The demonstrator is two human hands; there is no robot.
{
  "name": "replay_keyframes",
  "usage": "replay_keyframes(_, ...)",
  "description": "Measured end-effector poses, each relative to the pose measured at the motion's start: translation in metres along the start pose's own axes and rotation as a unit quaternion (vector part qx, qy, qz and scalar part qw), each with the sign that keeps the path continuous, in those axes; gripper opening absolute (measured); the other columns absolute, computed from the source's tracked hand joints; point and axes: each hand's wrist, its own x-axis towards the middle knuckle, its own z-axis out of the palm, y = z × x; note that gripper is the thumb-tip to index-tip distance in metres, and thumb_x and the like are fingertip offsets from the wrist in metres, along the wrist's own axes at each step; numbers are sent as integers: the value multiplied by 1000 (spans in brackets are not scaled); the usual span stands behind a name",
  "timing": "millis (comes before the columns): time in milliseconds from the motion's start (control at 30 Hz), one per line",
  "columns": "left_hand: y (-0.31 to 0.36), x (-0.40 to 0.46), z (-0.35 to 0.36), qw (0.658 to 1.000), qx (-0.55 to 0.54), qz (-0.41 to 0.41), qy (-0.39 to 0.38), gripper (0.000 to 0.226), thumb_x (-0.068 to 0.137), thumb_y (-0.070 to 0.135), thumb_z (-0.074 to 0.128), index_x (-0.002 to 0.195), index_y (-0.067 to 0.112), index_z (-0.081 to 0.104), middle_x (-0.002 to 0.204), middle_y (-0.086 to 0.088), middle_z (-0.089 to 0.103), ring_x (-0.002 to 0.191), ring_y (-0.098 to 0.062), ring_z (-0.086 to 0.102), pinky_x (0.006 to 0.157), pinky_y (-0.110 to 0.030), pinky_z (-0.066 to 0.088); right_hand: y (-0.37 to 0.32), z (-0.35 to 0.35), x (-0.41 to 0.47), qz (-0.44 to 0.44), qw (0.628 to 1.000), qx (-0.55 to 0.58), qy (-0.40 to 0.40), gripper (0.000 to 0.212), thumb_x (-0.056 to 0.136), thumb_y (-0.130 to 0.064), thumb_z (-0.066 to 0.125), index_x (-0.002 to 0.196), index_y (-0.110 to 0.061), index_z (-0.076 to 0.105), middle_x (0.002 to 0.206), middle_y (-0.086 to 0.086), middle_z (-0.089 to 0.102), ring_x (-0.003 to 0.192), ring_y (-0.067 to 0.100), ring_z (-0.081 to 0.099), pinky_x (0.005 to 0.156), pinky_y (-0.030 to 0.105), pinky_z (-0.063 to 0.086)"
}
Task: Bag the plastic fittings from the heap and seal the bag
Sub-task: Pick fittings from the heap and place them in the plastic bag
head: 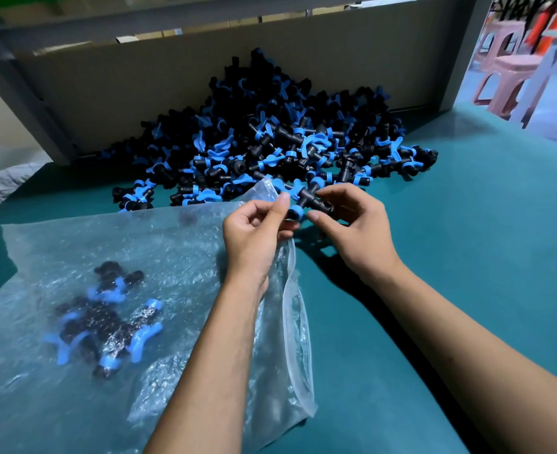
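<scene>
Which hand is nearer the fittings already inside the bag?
Left. The left hand pinches the bag mouth, right of the bagged fittings; the right hand is farther right, holding a fitting.

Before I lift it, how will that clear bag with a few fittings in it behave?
Likely floppy: the clear bag lies crumpled and its mouth sags below the left hand. The fittings inside would probably slide toward the low end. The film looks glossy, perhaps slippery.
</scene>
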Motion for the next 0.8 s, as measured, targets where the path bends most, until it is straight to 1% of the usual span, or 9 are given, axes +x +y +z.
replay_keyframes(67, -1, 0, -1, 992, 94, 75, 37, 24, 96, 25, 73, 80, 8, 67, 74, -3, 70, 62, -9, 61, 58, -23, 48, -2, 2, 0, 70, 992, 105, 12, 14, 90, -5, 73, 102, -7, 66, 91, 17, 74, 80, 26, 74, 63, 31, 57)
replay_keyframes(133, -3, 0, -2, 952, 251, 160, 67, 25, 87, 38, 80, 90, 16, 67, 85, 3, 66, 76, -12, 57, 72, -30, 47, -6, -2, 3, 151, 960, 233, 24, 6, 98, -10, 63, 101, -5, 62, 89, 20, 75, 72, 26, 75, 55, 25, 55)
replay_keyframes(200, -4, -1, -4, 894, 398, 197, 67, 45, 73, 49, 86, 105, 26, 63, 99, 5, 56, 95, -17, 47, 83, -29, 41, -7, -10, 8, 210, 922, 323, 32, 18, 104, -21, 54, 101, -4, 60, 86, 18, 75, 63, 19, 71, 52, 20, 53)
replay_keyframes(267, -6, -1, -5, 865, 467, 181, 36, 63, 65, 48, 88, 117, 33, 55, 108, 5, 44, 103, -15, 34, 86, -23, 33, -7, -15, 10, 242, 900, 360, 34, 30, 106, -28, 49, 103, -1, 61, 84, 17, 75, 57, 13, 67, 51, 17, 52)
replay_keyframes(367, -5, 4, -11, 865, 475, 161, 13, 63, 66, 20, 81, 117, 37, 48, 108, 4, 42, 93, -12, 37, 74, -22, 35, -4, -15, 12, 261, 892, 368, 36, 37, 107, -31, 45, 100, 1, 63, 81, 17, 74, 53, 12, 63, 49, 16, 51)
replay_keyframes(467, 2, 11, -19, 922, 366, 126, 15, 43, 73, 3, 70, 107, 25, 56, 87, 8, 52, 61, -4, 47, 60, -24, 40, -3, -14, 12, 254, 896, 363, 33, 29, 105, -30, 51, 102, -3, 62, 81, 16, 73, 55, 14, 62, 48, 19, 50)
replay_keyframes(567, 11, 14, -27, 963, 254, 91, 27, 23, 80, -3, 67, 95, 14, 63, 74, 4, 60, 59, -10, 51, 61, -26, 44, -2, -12, 7, 182, 941, 286, 5, 6, 91, -16, 72, 96, -14, 71, 82, 13, 69, 57, 17, 58, 51, 24, 48)
replay_keyframes(667, 22, 17, -32, 970, 209, 113, 56, 15, 80, -5, 64, 87, 7, 65, 75, -1, 59, 67, -17, 52, 66, -32, 44, -5, -4, 0, 48, 995, 59, -58, 22, 78, -7, 83, 94, -21, 76, 80, -1, 71, 62, 17, 58, 62, 28, 51)
replay_keyframes(800, 42, 19, -37, 959, 231, 157, 57, 14, 78, -3, 63, 83, 9, 69, 75, -2, 63, 66, -15, 53, 66, -28, 45, -21, 11, -11, -73, 982, -92, -145, 30, 73, -7, 85, 96, -21, 73, 88, -12, 71, 76, 11, 68, 70, 26, 55)
